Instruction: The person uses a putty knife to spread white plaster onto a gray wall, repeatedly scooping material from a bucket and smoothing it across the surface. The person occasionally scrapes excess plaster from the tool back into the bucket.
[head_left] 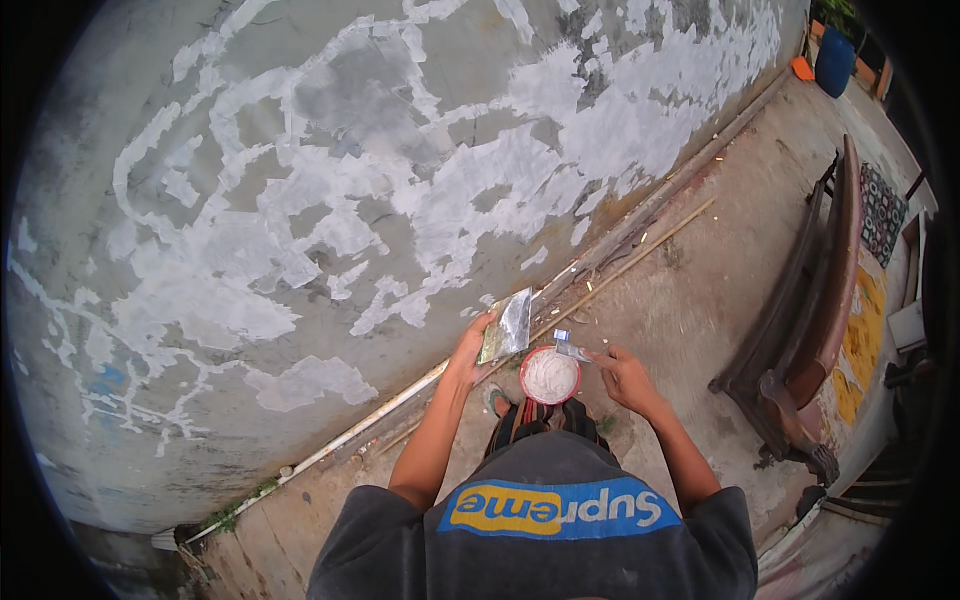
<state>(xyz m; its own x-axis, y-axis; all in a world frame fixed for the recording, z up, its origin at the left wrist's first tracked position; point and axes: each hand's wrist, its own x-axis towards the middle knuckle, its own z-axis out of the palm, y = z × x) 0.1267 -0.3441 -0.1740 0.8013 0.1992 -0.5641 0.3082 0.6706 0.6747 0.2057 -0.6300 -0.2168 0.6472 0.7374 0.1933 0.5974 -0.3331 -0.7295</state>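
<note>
My left hand (470,346) grips a flat, shiny rectangular plate (510,324) by its left edge, close to the foot of the wall. In my right hand (626,380) is a putty knife (574,351), its blade at the upper right rim of a red bucket. White putty (549,376) fills much of that bucket (524,388), which stands by my feet. A small blue-and-white item (561,335) shows beside the blade; I cannot tell what it is. The grey wall (250,375) bears broad white patches (460,185).
A pipe (400,398) runs along the wall's foot, and a thin pole (640,257) lies on the concrete floor (690,300). To the right stands a curved wooden bench (835,290) near a yellow patterned cloth (864,325). A blue barrel (834,64) stands at the far right.
</note>
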